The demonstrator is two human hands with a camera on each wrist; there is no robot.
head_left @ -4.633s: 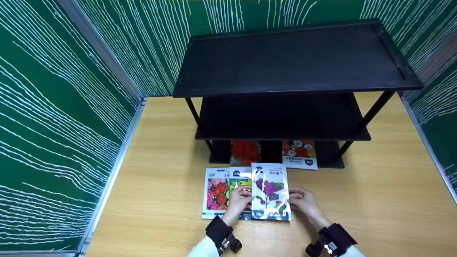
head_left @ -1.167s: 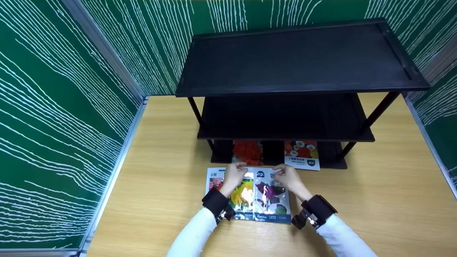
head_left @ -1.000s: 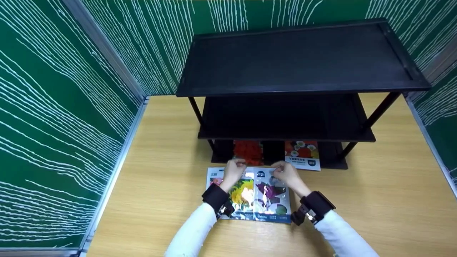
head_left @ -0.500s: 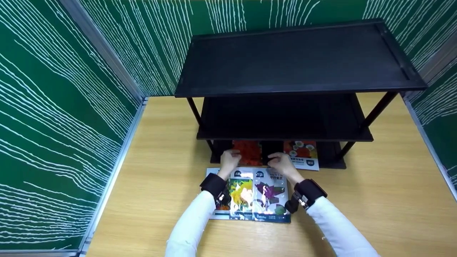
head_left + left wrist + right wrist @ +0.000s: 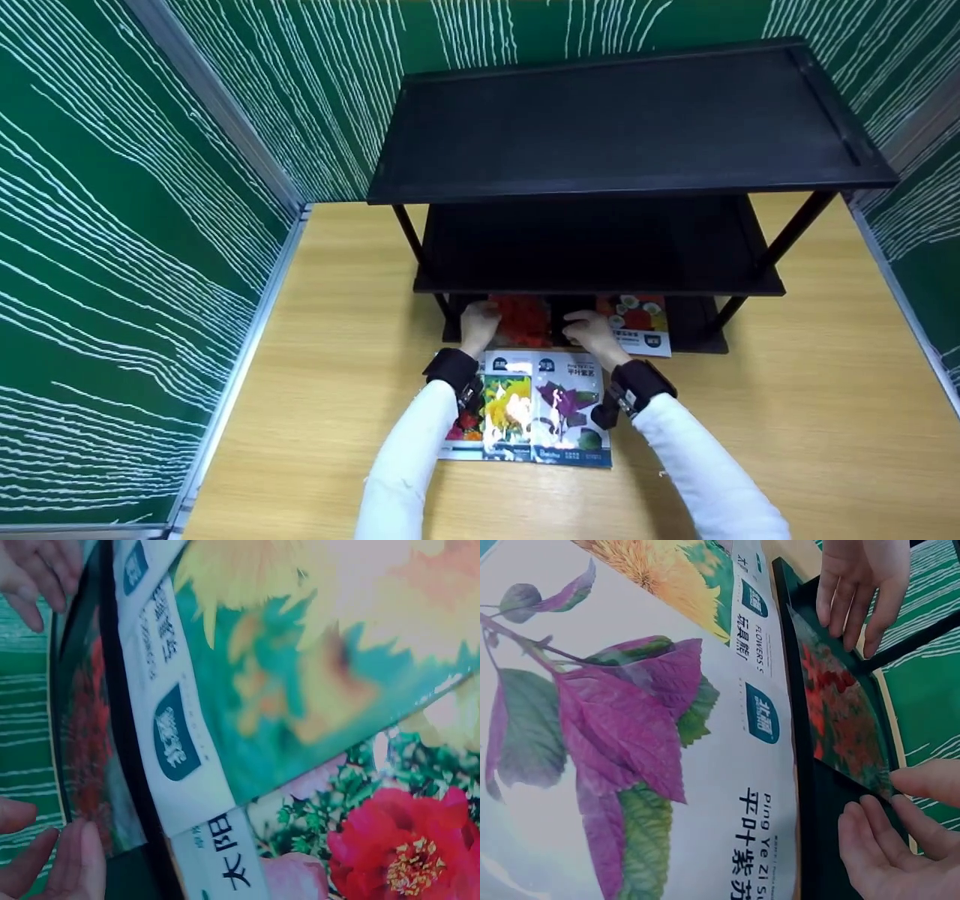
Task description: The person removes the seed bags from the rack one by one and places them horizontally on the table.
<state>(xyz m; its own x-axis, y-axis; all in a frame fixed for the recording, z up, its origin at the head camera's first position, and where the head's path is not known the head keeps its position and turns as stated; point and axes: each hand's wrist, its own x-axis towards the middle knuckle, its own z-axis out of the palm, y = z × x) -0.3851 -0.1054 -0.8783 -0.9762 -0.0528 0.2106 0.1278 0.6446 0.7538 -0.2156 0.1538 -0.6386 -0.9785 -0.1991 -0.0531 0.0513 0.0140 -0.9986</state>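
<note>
A flower seed packet with red blooms [image 5: 519, 322] lies on the black rack's bottom shelf, its far part hidden under the middle shelf. My left hand [image 5: 478, 326] is at its left side, fingertips right by the packet's edge in the left wrist view. My right hand [image 5: 591, 332] reaches in from the right, loosely bent, thumb and index close to the packet's far corner in the right wrist view. Just in front lie a yellow-flower packet [image 5: 508, 409] and a purple-leaf packet [image 5: 570, 412] side by side, with a red-and-pink flower packet [image 5: 412, 847] partly covered at left.
The three-tier black rack [image 5: 630, 135] stands over the work area, its middle shelf [image 5: 600, 247] low above my hands. A packet with white and orange flowers [image 5: 637, 326] sticks out at the bottom shelf's right. Green walls with white streaks [image 5: 112, 262] enclose the wooden table [image 5: 300, 420].
The purple-leaf packet, earlier between both hands, now lies beside the yellow one. Both hands have left the front row and moved forward to either side of the red-flower packet.
</note>
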